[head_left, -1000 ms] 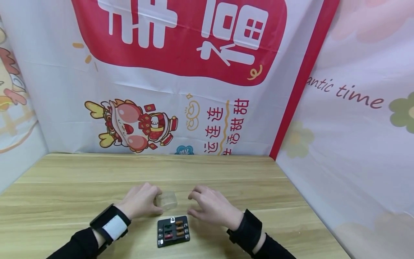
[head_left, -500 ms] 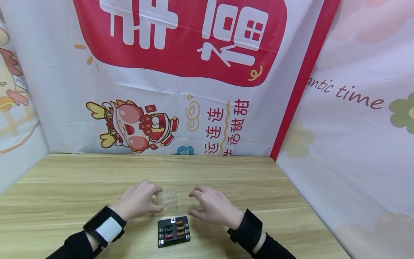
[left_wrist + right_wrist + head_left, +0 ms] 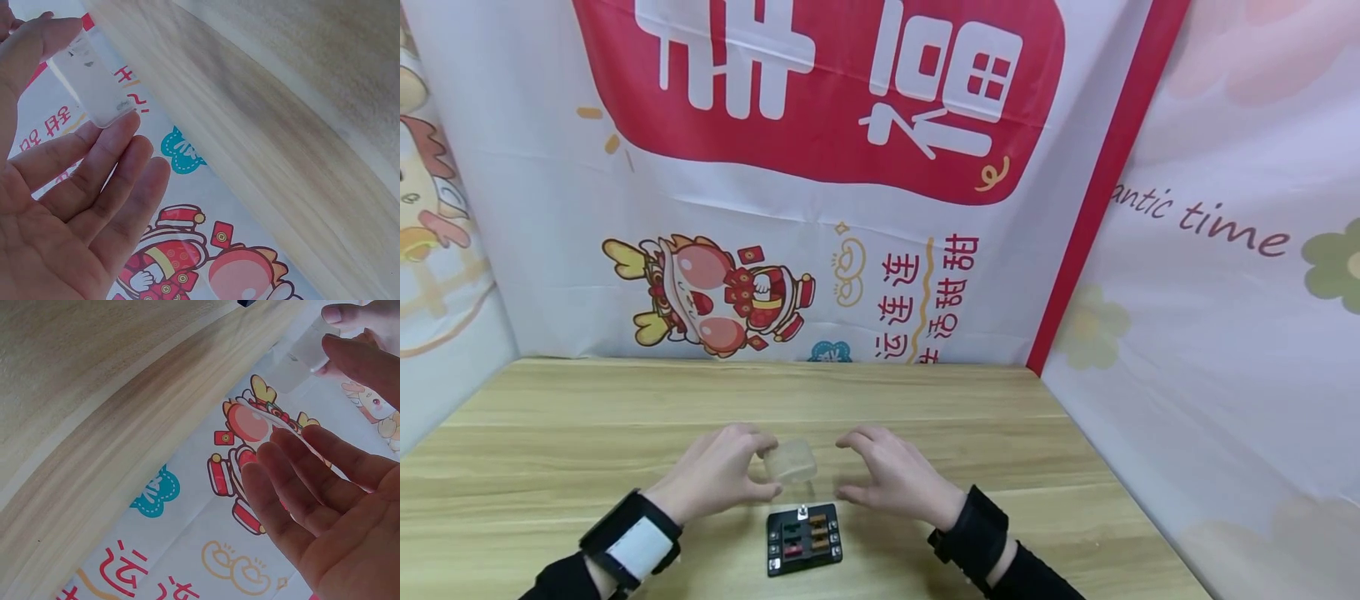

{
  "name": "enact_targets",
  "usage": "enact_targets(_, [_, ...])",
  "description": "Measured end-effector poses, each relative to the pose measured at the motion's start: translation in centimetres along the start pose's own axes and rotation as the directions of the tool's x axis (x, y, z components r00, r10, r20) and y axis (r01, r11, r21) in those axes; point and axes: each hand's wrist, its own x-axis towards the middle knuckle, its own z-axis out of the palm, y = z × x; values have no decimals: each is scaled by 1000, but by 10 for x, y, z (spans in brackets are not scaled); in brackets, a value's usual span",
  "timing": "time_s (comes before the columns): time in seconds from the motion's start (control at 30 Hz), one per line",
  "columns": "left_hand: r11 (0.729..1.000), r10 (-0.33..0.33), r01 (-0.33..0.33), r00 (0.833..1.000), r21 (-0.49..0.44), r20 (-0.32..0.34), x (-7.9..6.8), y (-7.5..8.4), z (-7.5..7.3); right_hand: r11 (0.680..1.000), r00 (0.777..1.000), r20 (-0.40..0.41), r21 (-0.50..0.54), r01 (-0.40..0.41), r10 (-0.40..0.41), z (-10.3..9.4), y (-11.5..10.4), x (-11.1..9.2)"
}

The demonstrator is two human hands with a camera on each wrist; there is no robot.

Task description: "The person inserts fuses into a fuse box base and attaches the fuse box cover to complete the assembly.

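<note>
My left hand [image 3: 718, 471] pinches a clear plastic cover [image 3: 795, 461] by its left side, between thumb and fingertips. In the left wrist view the cover [image 3: 94, 81] is see-through and box-shaped, held at its two ends. Just below it in the head view, a black fuse block [image 3: 805, 540] with orange, green and red fuses lies on the table. My right hand [image 3: 895, 479] hovers to the right of the cover, thumb and fingers apart, holding nothing. Its relaxed fingers [image 3: 275, 469] show in the right wrist view, with the cover [image 3: 306, 353] beyond.
The wood-grain table [image 3: 1000, 433] reaches back to a white and red printed cloth [image 3: 760, 192]. Another printed cloth [image 3: 1195, 317] hangs along the right side. Black bands with devices [image 3: 636, 542] sit on both wrists.
My left wrist has moved a little left and down, and the cover has tilted and shifted slightly right in its grip. The right hand and fuse block stay nearly where they were.
</note>
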Motion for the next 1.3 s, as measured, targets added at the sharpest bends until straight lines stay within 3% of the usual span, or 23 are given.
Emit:
enact_targets(0.73, [994,113,-113,993,10,-15,-13,20,-6,994,999,-17,100,35,-33,4,-2,-3])
enact_targets(1.0, [988,152,-152,988,-18,-31,-17,26,-10,978,995,-34,183,103,-99,0,-4,-2])
enact_targets(1.3, [984,172,-174,984,-36,-35,-20,29,-12,972,990,-31,191,141,-137,-3,-6,0])
